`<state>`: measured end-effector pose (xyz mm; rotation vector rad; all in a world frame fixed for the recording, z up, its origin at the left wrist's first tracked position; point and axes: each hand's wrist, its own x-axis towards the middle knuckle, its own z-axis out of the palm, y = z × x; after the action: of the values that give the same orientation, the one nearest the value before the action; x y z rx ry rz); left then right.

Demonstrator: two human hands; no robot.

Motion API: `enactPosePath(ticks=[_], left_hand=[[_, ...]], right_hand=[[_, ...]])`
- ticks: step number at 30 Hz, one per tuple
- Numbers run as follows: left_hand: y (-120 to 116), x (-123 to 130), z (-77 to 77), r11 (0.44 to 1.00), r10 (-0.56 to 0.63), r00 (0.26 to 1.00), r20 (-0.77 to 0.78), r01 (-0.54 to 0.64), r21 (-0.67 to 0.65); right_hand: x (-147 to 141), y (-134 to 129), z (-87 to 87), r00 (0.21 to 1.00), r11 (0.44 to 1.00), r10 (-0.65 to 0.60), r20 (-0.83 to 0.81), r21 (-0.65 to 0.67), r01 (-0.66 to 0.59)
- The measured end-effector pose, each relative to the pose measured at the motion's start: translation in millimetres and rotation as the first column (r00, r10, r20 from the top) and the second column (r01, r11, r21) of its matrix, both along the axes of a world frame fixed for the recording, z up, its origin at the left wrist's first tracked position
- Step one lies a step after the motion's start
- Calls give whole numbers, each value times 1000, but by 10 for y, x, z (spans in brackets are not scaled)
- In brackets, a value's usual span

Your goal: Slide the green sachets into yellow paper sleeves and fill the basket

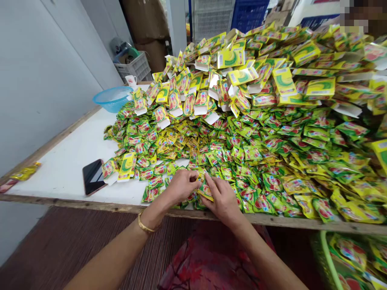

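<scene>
Near the table's front edge, both hands meet at a small yellow and green printed box [206,189]. My left hand [181,186] pinches at the box's upper left end, fingers closed. My right hand [223,197] is wrapped round its right side, thumb below and fingers above. Whether anything is being tucked into the box is hidden by the fingers. Around and under the hands lie many green sachets [272,183] with red fruit pictures. Yellow sachets [172,145] are mixed in. Behind them rises a heap of printed cartons [231,58], several with white flaps open.
A phone [93,176] lies left of the sachets, near two cartons [127,166]. A blue plastic basket [112,100] and a white cup [131,80] stand farther back. Below the table at right is a green-rimmed tub [328,257] of packets. Another person [373,20] is at the far right.
</scene>
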<state>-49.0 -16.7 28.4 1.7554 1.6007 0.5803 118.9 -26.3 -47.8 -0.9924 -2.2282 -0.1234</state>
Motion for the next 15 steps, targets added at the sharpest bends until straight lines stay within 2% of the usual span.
enactPosePath(ticks=[2, 6, 8, 12, 15], left_hand=[[-20, -62, 39, 997, -62, 997, 39, 64, -50], [-6, -71, 28, 1000, 19, 999, 34, -18, -25], [16, -15, 3, 998, 22, 998, 60, -18, -66], [-44, 36, 29, 946, -77, 982, 171, 126, -298], [-83, -83, 1, 932, -152, 976, 153, 193, -306]], right_hand=[[-5, -6, 10, 1000, 1000, 14, 7, -4, -14], [-13, 2, 5, 1000, 1000, 13, 26, -4, -13], [-17, 17, -9, 1000, 1000, 6, 25, 1, -6], [-17, -14, 24, 999, 1000, -29, 27, -8, 30], [-15, -38, 82, 994, 999, -43, 101, -27, 46]])
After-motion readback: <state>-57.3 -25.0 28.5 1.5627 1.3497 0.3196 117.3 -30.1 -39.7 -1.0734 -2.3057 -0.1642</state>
